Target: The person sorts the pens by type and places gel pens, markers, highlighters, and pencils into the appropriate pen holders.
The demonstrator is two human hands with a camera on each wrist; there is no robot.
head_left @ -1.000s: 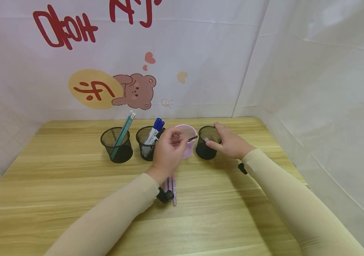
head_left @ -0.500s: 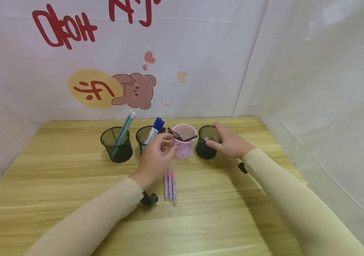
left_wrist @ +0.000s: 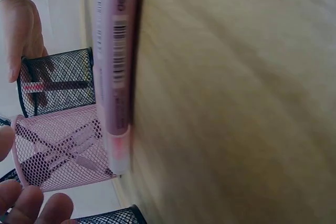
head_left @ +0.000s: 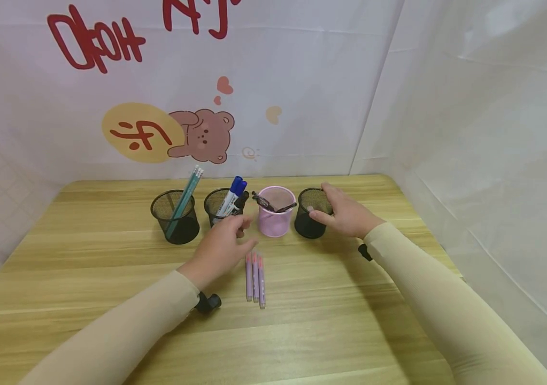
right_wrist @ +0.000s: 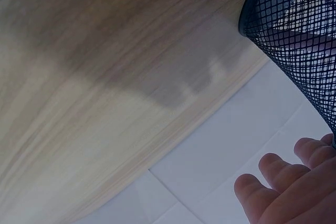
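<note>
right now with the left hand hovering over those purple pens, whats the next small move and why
Probably lower the left hand onto the purple pens and pinch one. It hovers open and holds nothing, with three pens lying side by side on the table just beside its fingertips. The right hand already rests on the black mesh cup, which looks empty.

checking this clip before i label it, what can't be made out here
- Inside of the rightmost black mesh cup: the head view's angle and the right hand on its rim hide the contents.
- What the dark items in the pink mesh cup are: too small in the head view, blurred through the mesh in the left wrist view.
- Print on the purple pens: too small in the head view, cut off at the left wrist view's top edge.
- Left hand fingertips: partly motion-blurred in the head view.
</note>
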